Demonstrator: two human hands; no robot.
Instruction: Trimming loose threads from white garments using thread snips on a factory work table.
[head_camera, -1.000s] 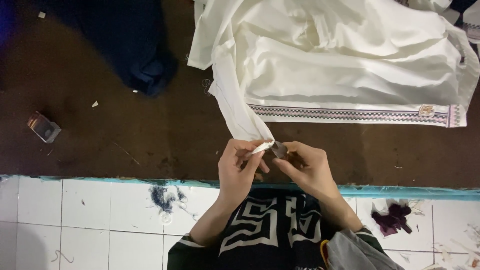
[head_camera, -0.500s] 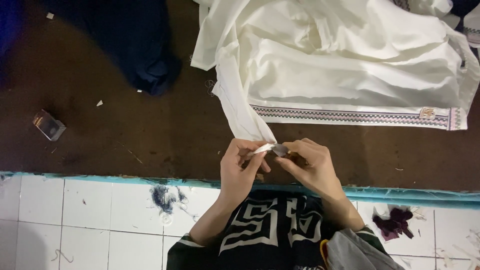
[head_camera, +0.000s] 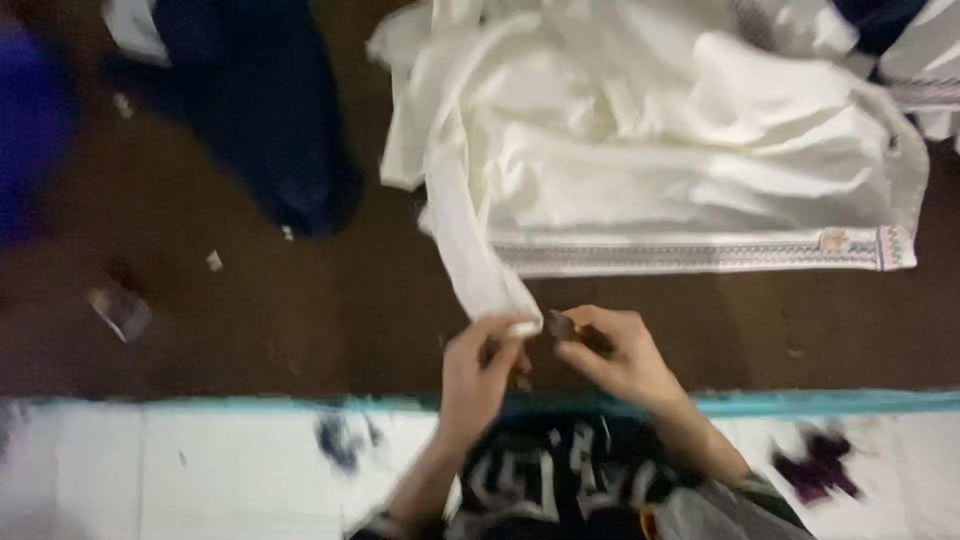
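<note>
Cloth (head_camera: 640, 170), white and crumpled, covers the far right of your brown table (head_camera: 250, 340), 1 strip (head_camera: 475, 255) trailing toward you. Your left hand (head_camera: 480, 375) pinches the strip's end. Your right hand (head_camera: 615, 355) is clamped on a small dark tool (head_camera: 558, 325) just beside it.

Left hand (head_camera: 480, 372) pinched the end of a white cloth strip (head_camera: 478, 255), right hand (head_camera: 615, 352) held a small dark tool (head_camera: 558, 325) against it, white garment (head_camera: 680, 150) with patterned hem spread on brown table (head_camera: 300, 340), dark blue cloth (head_camera: 270, 120) beside it, small object (head_camera: 120, 310) lay left, picture blurred.
</note>
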